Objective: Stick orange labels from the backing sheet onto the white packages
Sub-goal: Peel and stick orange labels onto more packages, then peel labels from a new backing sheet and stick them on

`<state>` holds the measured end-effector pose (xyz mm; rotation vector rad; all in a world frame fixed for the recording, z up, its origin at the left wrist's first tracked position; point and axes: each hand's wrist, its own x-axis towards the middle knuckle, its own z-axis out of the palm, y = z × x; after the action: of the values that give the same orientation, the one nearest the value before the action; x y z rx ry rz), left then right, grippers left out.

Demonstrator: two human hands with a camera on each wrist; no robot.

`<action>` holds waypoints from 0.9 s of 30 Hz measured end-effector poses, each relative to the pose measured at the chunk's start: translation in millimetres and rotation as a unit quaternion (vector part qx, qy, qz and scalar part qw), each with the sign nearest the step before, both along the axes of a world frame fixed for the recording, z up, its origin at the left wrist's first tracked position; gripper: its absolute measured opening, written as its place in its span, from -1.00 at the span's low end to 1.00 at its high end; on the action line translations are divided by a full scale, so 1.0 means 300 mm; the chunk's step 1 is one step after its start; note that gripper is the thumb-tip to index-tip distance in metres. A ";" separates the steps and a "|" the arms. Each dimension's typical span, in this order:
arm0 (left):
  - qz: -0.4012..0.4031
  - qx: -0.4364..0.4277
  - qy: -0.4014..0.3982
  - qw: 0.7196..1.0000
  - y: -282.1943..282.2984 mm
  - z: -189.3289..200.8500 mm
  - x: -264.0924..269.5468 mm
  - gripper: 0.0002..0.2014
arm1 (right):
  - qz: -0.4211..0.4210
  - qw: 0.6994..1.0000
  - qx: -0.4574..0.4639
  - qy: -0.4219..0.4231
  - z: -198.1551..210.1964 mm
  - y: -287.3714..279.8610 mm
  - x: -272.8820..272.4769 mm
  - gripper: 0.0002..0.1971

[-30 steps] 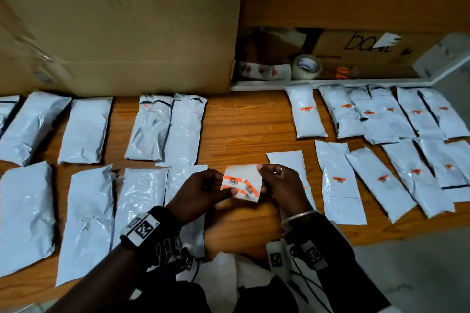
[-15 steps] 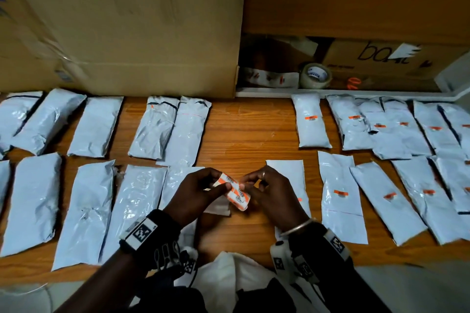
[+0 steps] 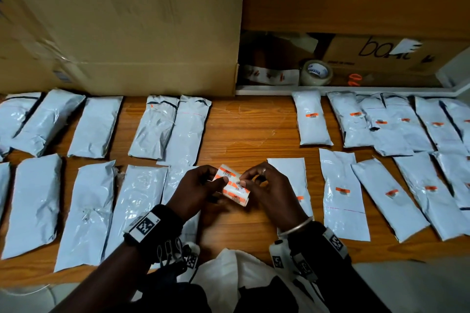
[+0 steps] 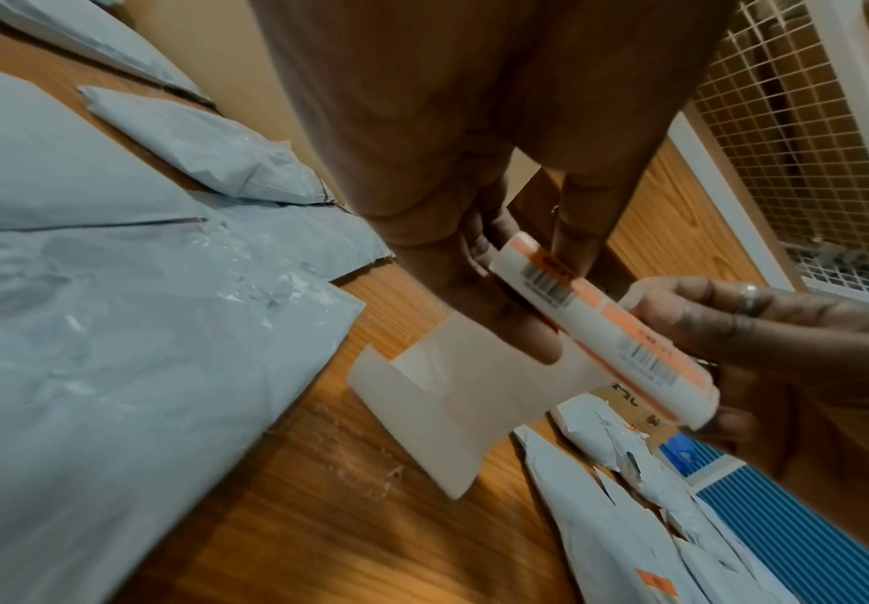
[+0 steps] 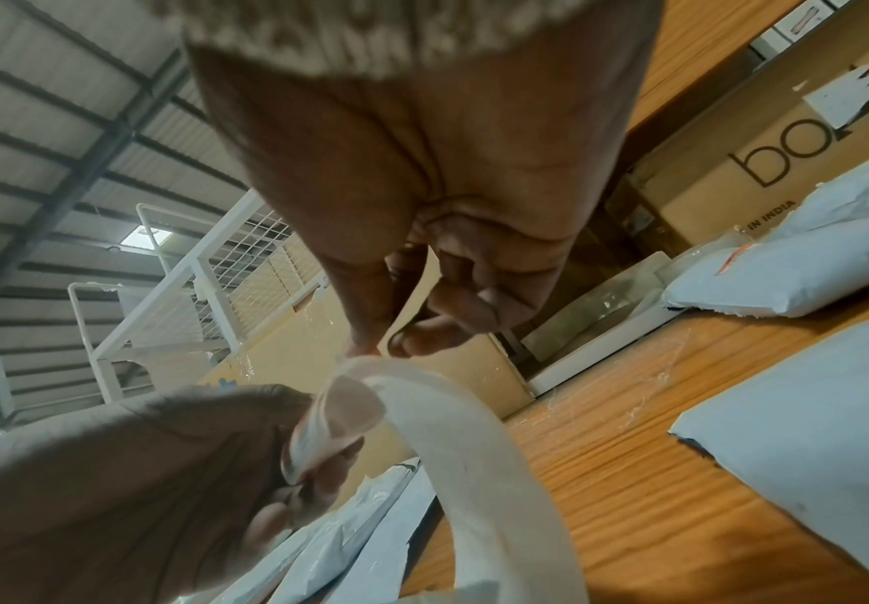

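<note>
A backing sheet [image 3: 232,187] of orange barcode labels is bent over and held above the wooden table [image 3: 241,129] at front centre. My left hand [image 3: 195,189] grips the backing sheet [image 4: 603,323] between thumb and fingers, its bare tail hanging below. My right hand [image 3: 269,189] pinches at the edge of a label on the sheet [image 5: 421,412] with thumb and forefinger. White packages without labels [image 3: 95,126] lie to the left. Labelled white packages [image 3: 311,119] lie to the right.
A large flattened cardboard box [image 3: 122,33] stands behind the left packages. Behind the right ones a white-edged shelf holds a tape roll [image 3: 316,72] and a printed carton [image 3: 381,54]. Bare wood shows between the two groups of packages.
The sheet has gone from held flat and facing me to bent over into a roll. Both hands closed in on it and the right fingertips moved onto a label edge.
</note>
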<state>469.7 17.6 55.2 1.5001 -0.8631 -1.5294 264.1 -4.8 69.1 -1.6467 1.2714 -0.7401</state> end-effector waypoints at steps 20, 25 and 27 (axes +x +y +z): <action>-0.065 0.055 0.040 0.996 -0.080 0.047 -0.069 -0.87 | -0.124 0.978 -0.111 -0.129 0.009 0.081 -0.055 -0.87; -0.028 0.074 0.051 0.996 -0.066 0.019 -0.055 -0.90 | -0.151 0.969 -0.120 -0.156 -0.001 0.085 -0.068 -0.90; 0.013 0.083 0.057 0.995 -0.062 0.004 -0.038 -0.90 | -0.176 0.964 -0.101 -0.174 0.003 0.076 -0.085 -0.93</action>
<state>458.2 -1.0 56.4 1.5178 -0.6617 -1.6836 238.7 18.1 69.9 -1.3748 1.2742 -1.3520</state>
